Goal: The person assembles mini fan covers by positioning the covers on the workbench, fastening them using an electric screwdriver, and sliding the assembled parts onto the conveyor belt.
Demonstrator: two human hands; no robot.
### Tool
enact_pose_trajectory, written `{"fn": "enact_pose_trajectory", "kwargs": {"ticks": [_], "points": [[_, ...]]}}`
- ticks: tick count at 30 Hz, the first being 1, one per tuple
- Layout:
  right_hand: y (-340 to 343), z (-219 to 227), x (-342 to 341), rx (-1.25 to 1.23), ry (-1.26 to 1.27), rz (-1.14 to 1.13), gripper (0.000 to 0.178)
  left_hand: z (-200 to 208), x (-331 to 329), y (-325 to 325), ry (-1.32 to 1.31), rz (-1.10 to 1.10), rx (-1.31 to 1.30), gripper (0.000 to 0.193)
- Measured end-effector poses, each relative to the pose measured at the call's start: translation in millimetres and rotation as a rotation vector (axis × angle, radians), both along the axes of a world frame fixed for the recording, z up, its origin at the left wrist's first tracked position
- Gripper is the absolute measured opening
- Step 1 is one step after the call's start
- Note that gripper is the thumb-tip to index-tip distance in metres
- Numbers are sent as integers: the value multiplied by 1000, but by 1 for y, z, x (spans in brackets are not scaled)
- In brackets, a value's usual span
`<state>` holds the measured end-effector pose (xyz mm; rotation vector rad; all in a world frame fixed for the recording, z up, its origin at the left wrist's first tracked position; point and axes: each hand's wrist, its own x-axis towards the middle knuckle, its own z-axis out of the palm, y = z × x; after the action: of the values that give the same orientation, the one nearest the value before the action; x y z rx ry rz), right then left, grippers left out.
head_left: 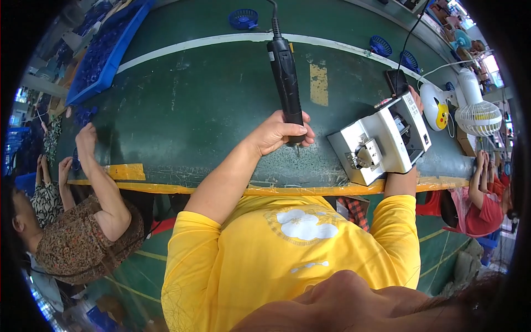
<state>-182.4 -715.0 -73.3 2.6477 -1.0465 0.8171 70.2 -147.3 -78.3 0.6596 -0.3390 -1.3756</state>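
My left hand [280, 131] wraps the black screwdriver [285, 80], likely for steadiness; white machine [394, 138] before right hand [416, 100] hides its grip: I cannot tell.

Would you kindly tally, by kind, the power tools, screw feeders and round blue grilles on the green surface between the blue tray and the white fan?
Electric screwdriver: 1
White screw feeder: 1
Round blue grilles: 3
Total: 5
A further blue bit beside the white fan is too small to tell.
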Motion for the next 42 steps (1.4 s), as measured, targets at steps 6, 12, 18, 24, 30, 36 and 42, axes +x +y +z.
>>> {"fn": "enact_pose_trajectory", "kwargs": {"ticks": [6,12,18,24,30,36,42], "points": [[7,-7,6,-169,-23,-51,80,-5,-2,-1,-7,13,7,48],[-5,-6,-5,-240,-115,-149,81,-6,-1,1,-13,-6,0,47],[6,-16,4,-269,-269,-156,86,-5,-3,5,-10,5,15,46],[8,-14,2,-265,-287,-140,86,-4,-5,4,-20,6,9,45],[11,-11,1,-268,-321,-120,86,-4,-8,2,-14,8,6,44],[54,-32,5,-233,-386,-96,69,-4,-5,13,-14,42,33,44],[22,10,-38,22,-739,-99,63,2,3,13,69,-50,-54,43]]}}
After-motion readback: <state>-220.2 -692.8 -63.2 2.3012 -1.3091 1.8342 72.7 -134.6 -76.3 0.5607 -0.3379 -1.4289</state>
